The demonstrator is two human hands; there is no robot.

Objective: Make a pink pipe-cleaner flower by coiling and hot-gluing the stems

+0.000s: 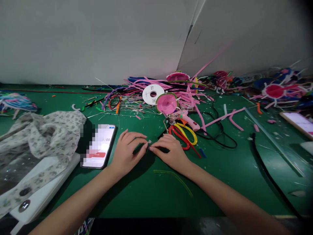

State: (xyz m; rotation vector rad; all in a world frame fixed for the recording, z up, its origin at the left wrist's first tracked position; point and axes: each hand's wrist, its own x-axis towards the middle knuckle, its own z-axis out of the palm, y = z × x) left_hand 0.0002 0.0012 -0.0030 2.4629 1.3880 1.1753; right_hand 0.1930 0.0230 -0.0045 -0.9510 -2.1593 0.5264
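Note:
Over the middle of the green table, my left hand (128,150) pinches a tiny whitish piece (149,142) between thumb and forefinger. My right hand (171,150) is close by on the right, thumb and forefinger pressed together beside that piece; anything between them is too small to make out. A thin yellow-green strip (174,174) lies on the table below my right hand. Just beyond that hand are red-handled scissors (179,135), a yellow-handled tool (193,137) and a pink glue gun (187,119).
A lit phone (100,147) and a patterned cloth (56,130) are at the left. Behind are a white spool (153,94), a pink coil (167,103) and heaped pink strips. A black cable (226,145), a clear rod (274,142) and another phone (299,122) occupy the right.

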